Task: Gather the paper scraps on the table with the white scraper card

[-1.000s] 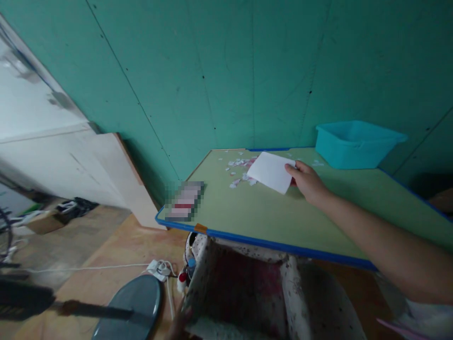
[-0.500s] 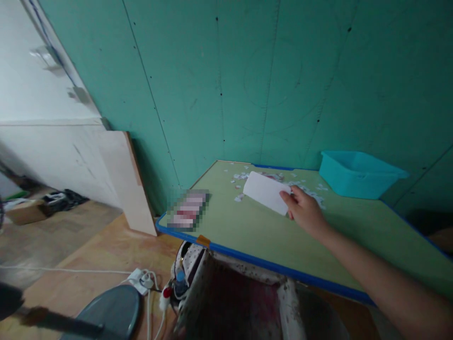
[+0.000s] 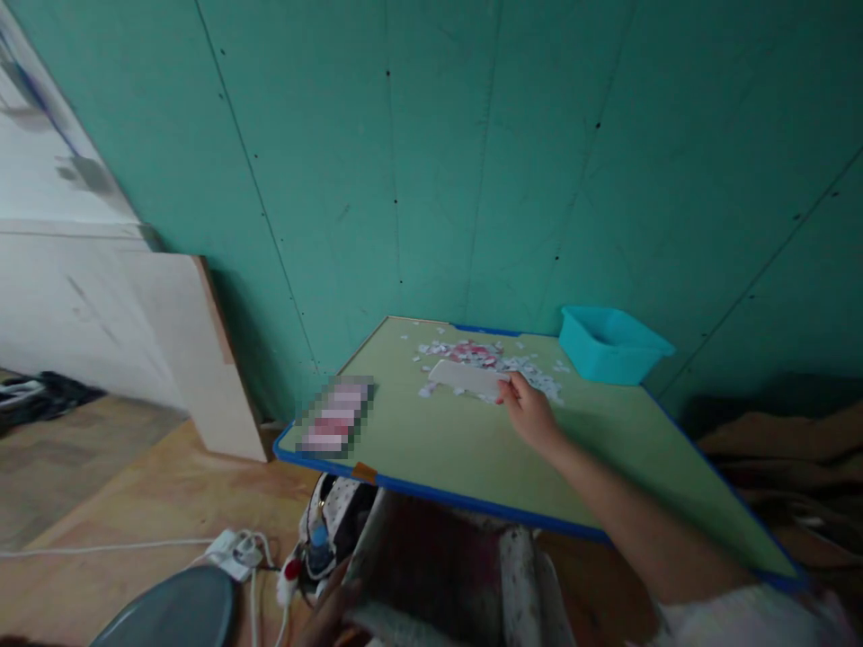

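My right hand [image 3: 529,412] reaches over the table and grips one end of a white card [image 3: 465,376] between thumb and fingers. The rectangular card has rounded corners and is tilted nearly edge-on. Many small white and pink paper-like pieces [image 3: 475,351] lie scattered behind and around it. Whether the card touches them or the tabletop I cannot tell. At the lower edge, by the open bag, a dark blurred shape looks like my left hand [image 3: 329,615]; its fingers cannot be made out.
The light green table [image 3: 418,449] has blue edging. A turquoise basin [image 3: 603,350] stands at its back right corner, and a pixelated flat object [image 3: 335,418] lies at its left. Below are an open bag [image 3: 438,557], a power strip [image 3: 233,553] and a grey round stool [image 3: 168,611].
My right hand has tipped the white card flatter, so less of its face shows. The view has turned right, shifting the table and basin leftward, and more scattered pieces are visible.
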Available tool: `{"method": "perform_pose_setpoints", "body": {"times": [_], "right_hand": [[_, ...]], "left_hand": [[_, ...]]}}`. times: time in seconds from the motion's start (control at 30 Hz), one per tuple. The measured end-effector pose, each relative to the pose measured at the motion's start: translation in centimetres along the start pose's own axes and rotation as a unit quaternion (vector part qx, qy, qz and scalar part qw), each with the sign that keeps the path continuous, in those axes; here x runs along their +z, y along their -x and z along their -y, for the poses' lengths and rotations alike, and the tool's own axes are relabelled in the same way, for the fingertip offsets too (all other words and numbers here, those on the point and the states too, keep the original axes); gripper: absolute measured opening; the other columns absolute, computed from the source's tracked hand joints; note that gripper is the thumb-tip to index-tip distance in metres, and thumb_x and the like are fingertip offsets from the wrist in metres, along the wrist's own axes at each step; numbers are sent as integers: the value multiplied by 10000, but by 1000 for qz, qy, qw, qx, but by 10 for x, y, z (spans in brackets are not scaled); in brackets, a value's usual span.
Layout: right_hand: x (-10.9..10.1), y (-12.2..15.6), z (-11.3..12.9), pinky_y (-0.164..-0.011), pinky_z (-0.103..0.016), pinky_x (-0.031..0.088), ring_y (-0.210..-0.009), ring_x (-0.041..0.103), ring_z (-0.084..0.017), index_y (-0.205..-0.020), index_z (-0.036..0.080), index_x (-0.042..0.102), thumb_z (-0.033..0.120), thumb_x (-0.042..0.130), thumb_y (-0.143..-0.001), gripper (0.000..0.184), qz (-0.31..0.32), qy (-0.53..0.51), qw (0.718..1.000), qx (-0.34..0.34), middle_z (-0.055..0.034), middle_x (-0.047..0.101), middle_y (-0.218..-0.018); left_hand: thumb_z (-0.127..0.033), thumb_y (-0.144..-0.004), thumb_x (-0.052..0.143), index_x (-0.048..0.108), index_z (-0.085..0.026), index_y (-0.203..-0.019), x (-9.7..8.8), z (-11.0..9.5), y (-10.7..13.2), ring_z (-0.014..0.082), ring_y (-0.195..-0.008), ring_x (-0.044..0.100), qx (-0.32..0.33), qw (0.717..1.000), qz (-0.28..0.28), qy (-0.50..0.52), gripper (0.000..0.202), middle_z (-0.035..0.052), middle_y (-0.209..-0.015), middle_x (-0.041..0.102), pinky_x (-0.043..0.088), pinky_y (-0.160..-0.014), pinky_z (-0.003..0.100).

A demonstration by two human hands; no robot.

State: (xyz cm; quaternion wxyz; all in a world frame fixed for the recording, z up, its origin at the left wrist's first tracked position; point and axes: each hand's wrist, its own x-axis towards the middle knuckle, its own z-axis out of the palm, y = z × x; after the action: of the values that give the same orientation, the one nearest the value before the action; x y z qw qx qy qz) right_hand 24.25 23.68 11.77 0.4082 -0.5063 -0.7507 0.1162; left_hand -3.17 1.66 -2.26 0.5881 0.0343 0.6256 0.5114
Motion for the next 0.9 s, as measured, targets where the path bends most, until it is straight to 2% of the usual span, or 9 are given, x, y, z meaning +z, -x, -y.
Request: {"method": "perform_pose_setpoints", "body": {"times": [0.07,0.17,0.3,0.4,0.5,0.63,0.7,0.8,0.9], "right_hand": [[2,0,-1,-588,-276,430,-653,647,-196,-912,218,565,364,356,-891,256,4,1,1000,6,-42,682,-683],[4,1,1,-588,-279,430,-640,635,-191,-908,221,593,344,382,-881,246,11,5,1000,-1,-42,684,-693],[0,2,7,-657,-290,452,-731,645,-187,-932,223,616,338,411,-881,241,28,3,999,-21,-55,704,-822],[-8,0,7,-678,-282,452,-751,634,-175,-942,228,622,345,411,-890,247,29,0,999,-24,-48,696,-836],[-13,-2,5,-656,-264,438,-742,626,-169,-963,217,622,342,408,-897,257,2,9,1000,-28,-52,690,-817],[-7,-4,4,-652,-255,424,-745,634,-167,-971,217,635,339,416,-903,260,4,1,1000,-18,-53,703,-841],[-1,-5,6,-652,-257,421,-734,634,-167,-965,221,645,333,422,-902,257,20,-1,1000,-19,-50,709,-851],[3,-4,11,-684,-265,422,-775,639,-175,-967,213,654,310,429,-897,254,39,1,998,-38,-58,711,-875],[-3,-3,12,-666,-266,417,-753,631,-177,-963,206,657,308,443,-881,251,32,13,999,-34,-63,704,-845]], "left_hand": [[-375,-665,679,595,-265,-1012,7,-6,12,287,-780,650,6,1000,4,-13,374,22,-766,661,477,-864,482],[-422,-615,707,564,-241,-1098,9,-9,15,343,-906,642,7,1000,6,12,535,72,-896,688,493,-811,474],[-403,-716,616,524,-253,-1134,10,-11,11,333,-942,633,-17,1000,-8,19,453,96,-1066,651,514,-769,451],[-413,-658,645,539,-275,-1089,11,-11,6,351,-1053,608,-8,1000,-8,13,465,91,-1080,653,501,-844,478],[-411,-636,656,512,-282,-1064,11,-9,1,387,-1159,548,2,1000,-12,-5,470,99,-1113,629,510,-842,490],[-407,-738,538,423,-239,-1189,16,-10,0,397,-1300,405,-14,999,-14,-42,495,158,-1399,436,537,-796,458],[-365,-755,509,374,-202,-1254,21,-12,4,395,-1327,366,-20,998,-17,-49,542,187,-1471,338,541,-774,447],[-345,-709,567,432,-205,-1216,27,-16,11,396,-1279,428,-17,999,-18,-48,543,172,-1389,447,540,-798,453],[-323,-645,623,540,-200,-1045,28,-18,12,396,-1228,478,-11,998,-33,-58,426,153,-1135,625,519,-844,489]]}}
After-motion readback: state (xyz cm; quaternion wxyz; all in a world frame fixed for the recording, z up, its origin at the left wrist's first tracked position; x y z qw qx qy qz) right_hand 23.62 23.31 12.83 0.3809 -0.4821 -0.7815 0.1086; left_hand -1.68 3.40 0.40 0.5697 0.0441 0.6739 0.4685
